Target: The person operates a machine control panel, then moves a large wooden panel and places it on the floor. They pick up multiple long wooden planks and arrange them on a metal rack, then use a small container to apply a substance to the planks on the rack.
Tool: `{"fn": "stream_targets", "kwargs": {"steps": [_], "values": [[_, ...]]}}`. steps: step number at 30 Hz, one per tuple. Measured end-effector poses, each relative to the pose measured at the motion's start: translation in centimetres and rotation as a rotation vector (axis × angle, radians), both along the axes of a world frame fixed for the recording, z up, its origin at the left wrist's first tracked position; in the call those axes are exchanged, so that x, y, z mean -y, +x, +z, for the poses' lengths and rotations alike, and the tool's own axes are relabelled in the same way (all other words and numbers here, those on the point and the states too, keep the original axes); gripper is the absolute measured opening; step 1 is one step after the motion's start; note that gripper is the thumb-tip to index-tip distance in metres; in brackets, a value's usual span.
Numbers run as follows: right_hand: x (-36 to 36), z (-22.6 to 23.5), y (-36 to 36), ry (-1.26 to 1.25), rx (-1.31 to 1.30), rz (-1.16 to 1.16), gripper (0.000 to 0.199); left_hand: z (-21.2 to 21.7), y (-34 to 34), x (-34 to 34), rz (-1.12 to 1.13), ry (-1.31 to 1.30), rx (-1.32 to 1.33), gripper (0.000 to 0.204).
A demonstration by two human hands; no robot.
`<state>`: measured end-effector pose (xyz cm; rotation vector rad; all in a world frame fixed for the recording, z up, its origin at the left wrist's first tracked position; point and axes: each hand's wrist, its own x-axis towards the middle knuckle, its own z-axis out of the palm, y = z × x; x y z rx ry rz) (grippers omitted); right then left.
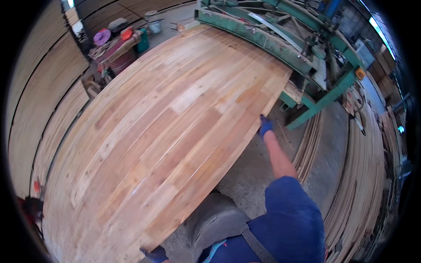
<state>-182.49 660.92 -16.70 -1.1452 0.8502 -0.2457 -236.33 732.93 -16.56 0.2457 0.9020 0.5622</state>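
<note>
A large wooden panel made of many joined strips slants across the view, its far end at a green machine. My right hand, in a dark blue glove, grips the panel's right edge not far from the machine, the arm stretched out. At the near end of that edge, my left hand, gloved the same way, holds the panel by its corner. The undersides of both hands' grips are hidden by the wood. What carries the panel from below cannot be seen.
Stacked boards stand along the left. Long thin wood strips lie on the concrete floor at right, beside a larger strip pile. Beyond the panel are a cloth-covered drum, a green bin and a pail.
</note>
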Motion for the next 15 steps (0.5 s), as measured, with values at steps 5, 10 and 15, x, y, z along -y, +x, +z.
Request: {"fn": "stream_targets", "kwargs": {"steps": [5,10,15], "values": [[-12.9,0.3,-8.3,0.068,-0.016,0.053,0.042,5.0,-0.8,-0.3,0.158,-0.209,0.147,0.056],[-27.8,-2.7,-17.0,0.183,-0.175,0.166,0.044,-3.0,0.9,0.3,0.236,-1.077,0.442,0.045],[-40.4,1.3,-28.4,0.210,-0.321,0.504,0.044,1.9,7.6,5.4,-0.368,-0.157,0.350,0.056]]}}
